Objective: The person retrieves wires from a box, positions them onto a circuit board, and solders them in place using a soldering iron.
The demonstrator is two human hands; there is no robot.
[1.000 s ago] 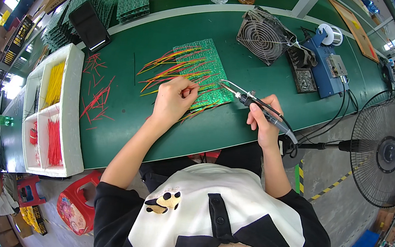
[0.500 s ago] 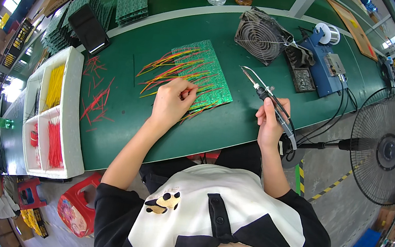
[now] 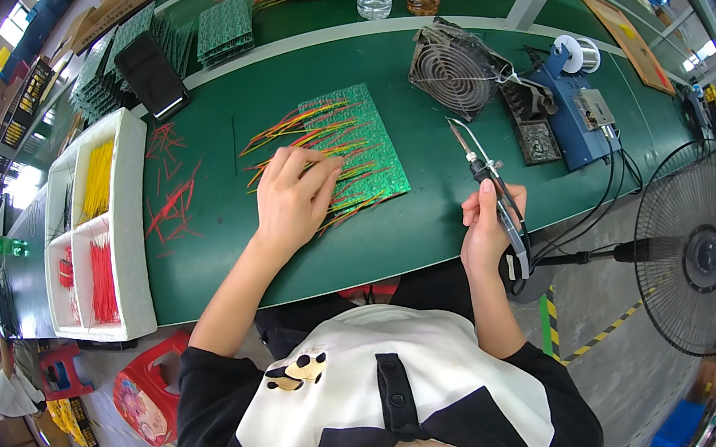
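Observation:
A green circuit board lies on the bench with several red and yellow wires running across it and past its left edge. Over these wires is my left hand, its fingers bent and closed with the tips down at the board; what is between them is hidden. My right hand grips a soldering iron with a thin curved metal tube beside its tip. The iron points up and left, to the right of the board and apart from it.
On the left stands a white foam box of yellow and red wires, beside loose red wire pieces. Farther back are a phone, stacked boards, a small fan and a blue solder-feeding unit. A large fan stands at right.
My left hand has shifted left and slightly down, its back turned more upward and its fingers stretched farther over the wires. The right hand still holds the soldering iron. The view has shifted slightly.

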